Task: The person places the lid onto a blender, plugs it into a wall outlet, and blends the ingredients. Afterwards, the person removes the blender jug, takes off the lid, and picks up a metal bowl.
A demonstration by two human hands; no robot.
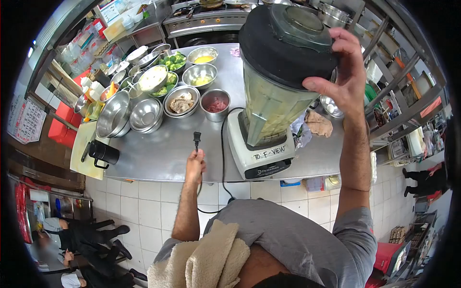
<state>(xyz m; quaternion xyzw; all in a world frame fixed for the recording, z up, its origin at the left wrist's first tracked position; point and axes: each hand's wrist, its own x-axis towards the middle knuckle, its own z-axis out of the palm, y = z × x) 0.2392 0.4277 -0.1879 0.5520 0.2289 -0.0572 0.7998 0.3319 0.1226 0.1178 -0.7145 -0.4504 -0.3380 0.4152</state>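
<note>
My left hand (194, 166) is closed round the black power plug (197, 138), which points up over the front of the steel table (158, 161). My right hand (343, 72) rests on the right side of the black lid (288, 45), its thumb at the lower rim and its fingers bent near the top. Under the lid stands the clear blender jar (271, 103), with something pale inside. The jar sits on the white blender base (261, 156). A black cord (223, 158) runs from behind the base down past the table's front edge.
Steel bowls (144, 114) with food and stacked empty ones fill the table's left side. A black mug (103, 153) stands by a cutting board (84, 163). Plastic bags (318, 124) lie right of the blender. Other people are at the lower left and far right.
</note>
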